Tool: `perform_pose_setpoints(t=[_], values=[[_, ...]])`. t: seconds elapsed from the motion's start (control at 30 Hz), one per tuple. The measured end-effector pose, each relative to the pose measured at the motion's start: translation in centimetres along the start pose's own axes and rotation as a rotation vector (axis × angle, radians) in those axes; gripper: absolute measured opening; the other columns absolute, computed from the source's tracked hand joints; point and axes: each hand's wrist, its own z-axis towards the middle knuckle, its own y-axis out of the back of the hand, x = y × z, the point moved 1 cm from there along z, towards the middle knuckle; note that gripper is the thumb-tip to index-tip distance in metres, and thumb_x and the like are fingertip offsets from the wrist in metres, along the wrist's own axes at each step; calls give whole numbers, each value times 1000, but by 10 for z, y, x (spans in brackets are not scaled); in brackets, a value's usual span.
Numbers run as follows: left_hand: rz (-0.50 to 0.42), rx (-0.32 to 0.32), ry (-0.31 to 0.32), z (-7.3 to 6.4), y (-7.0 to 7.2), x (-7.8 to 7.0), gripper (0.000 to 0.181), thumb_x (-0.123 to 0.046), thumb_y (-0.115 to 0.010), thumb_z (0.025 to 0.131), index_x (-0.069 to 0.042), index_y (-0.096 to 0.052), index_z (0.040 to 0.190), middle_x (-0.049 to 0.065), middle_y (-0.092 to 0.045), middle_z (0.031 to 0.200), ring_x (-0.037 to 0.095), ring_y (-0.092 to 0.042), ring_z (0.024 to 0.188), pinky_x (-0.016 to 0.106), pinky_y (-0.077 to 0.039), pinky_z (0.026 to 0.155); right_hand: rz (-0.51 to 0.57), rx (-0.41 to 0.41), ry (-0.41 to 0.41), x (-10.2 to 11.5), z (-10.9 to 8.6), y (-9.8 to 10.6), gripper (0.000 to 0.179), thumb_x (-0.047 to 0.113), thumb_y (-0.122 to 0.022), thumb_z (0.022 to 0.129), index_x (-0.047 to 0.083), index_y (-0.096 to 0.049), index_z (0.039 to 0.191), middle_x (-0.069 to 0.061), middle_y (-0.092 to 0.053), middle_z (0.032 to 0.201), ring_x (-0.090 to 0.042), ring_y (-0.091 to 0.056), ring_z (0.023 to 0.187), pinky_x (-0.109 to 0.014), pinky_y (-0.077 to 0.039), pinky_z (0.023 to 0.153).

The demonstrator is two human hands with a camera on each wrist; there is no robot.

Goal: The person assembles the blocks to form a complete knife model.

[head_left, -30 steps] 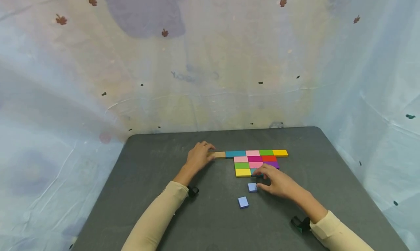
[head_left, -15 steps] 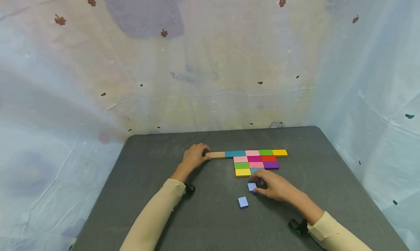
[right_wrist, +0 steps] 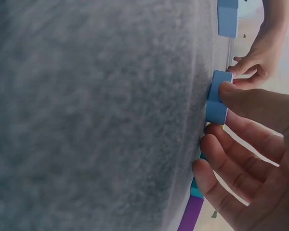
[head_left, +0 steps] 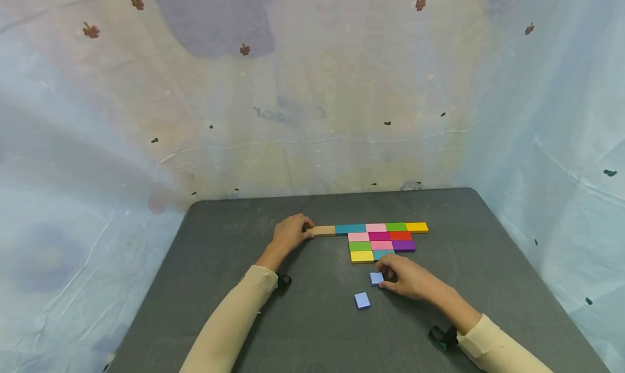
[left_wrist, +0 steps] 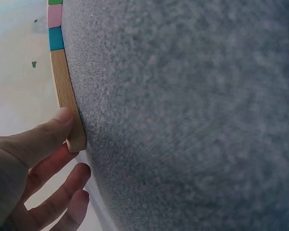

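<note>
At the left end of a row of coloured blocks, my left hand (head_left: pixel 289 235) pinches the tip of a plain wooden block (left_wrist: pixel 62 79). Its thumb lies on the top face and a finger is underneath or behind, while the other fingers are loosely bent. My right hand (head_left: pixel 407 275) pinches a small light blue tile (right_wrist: pixel 216 113) between thumb and index finger, on the table just in front of the block pattern. A second light blue tile (head_left: pixel 362 301) lies nearer to me, touched by neither hand.
The dark grey table (head_left: pixel 244 216) carries a flat pattern of pink, green, red, purple, teal and yellow blocks, with a magenta block (head_left: pixel 379 236) near its middle. A yellow block (head_left: pixel 416 227) ends the back row. A pale patterned sheet (head_left: pixel 312 118) hangs behind and beside the table.
My left hand has slid a little left to the wooden block's end. My right hand has drawn back from the pattern and closed its fingers on the light blue tile.
</note>
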Motion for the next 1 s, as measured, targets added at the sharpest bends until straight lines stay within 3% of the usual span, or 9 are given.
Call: perform_pose_setpoints(t=[0.47, 0.8, 1.0], values=[[8, -19, -17, 1, -1, 1, 24, -32, -83, 94, -22, -81, 116, -2, -74, 113, 20, -72, 103, 45, -61, 85, 74, -70, 3, -22, -14, 23, 27, 16, -85, 95, 14, -71, 118, 5, -66, 106, -11, -57, 85, -25, -51, 72], [5, -28, -25, -1, 1, -2, 24, -32, -83, 95, -21, -81, 116, -1, -73, 112, 21, -72, 102, 46, -61, 84, 25, -175, -47, -50, -21, 51, 29, 11, -84, 95, 8, -70, 120, -3, -69, 112, -15, -58, 87, -27, -55, 73], [-2, -28, -25, -1, 0, -2, 24, -31, -83, 95, -21, -81, 117, -1, -73, 112, 21, -72, 101, 46, -61, 84, 7, -195, -103, -68, -21, 63, 28, 13, -81, 97, 6, -70, 122, -8, -70, 116, -15, -60, 89, -32, -56, 76]])
